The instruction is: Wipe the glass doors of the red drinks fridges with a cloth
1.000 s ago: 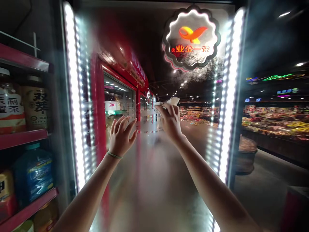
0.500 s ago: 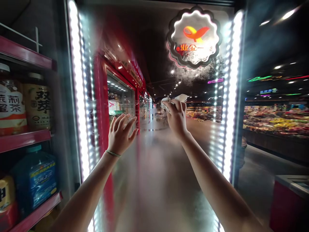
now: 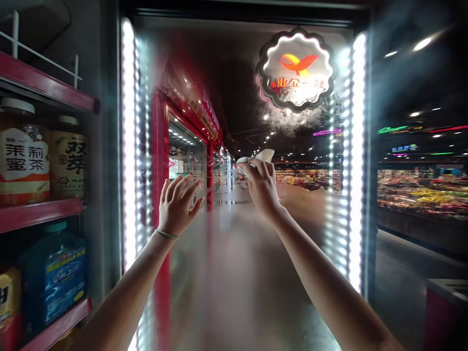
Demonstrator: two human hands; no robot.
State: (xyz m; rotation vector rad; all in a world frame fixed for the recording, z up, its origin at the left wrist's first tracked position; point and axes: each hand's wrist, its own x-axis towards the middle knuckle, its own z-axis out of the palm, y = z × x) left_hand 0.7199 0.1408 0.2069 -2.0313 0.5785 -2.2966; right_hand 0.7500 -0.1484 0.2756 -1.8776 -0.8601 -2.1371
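Note:
A tall glass door (image 3: 234, 273) stands in front of me, its lower part misted over. My right hand (image 3: 262, 187) grips a crumpled white cloth (image 3: 265, 156) up at the glass; part of the cloth pokes out above the knuckles. To its left, my left hand (image 3: 177, 202) is open, fingers spread, with nothing in it. It is raised at the door, though I cannot tell whether it touches the pane. A thin green band (image 3: 166, 234) circles the left wrist. Above the right hand, a lit scalloped sign (image 3: 296, 70) with reversed lettering is on the door, with fogged specks below it.
Bright LED strips (image 3: 128, 146) run down both door sides. Shelves with red edges (image 3: 40, 214) hold bottled drinks (image 3: 24, 156) and a blue jug (image 3: 66, 273) at left. Red fridges (image 3: 215, 131) line the left beyond the glass. Produce displays (image 3: 420, 190) spread at right.
My right hand has shifted slightly left and down with the cloth. The left hand has moved a little left. My view has turned slightly, so the door frame appears lower and further right.

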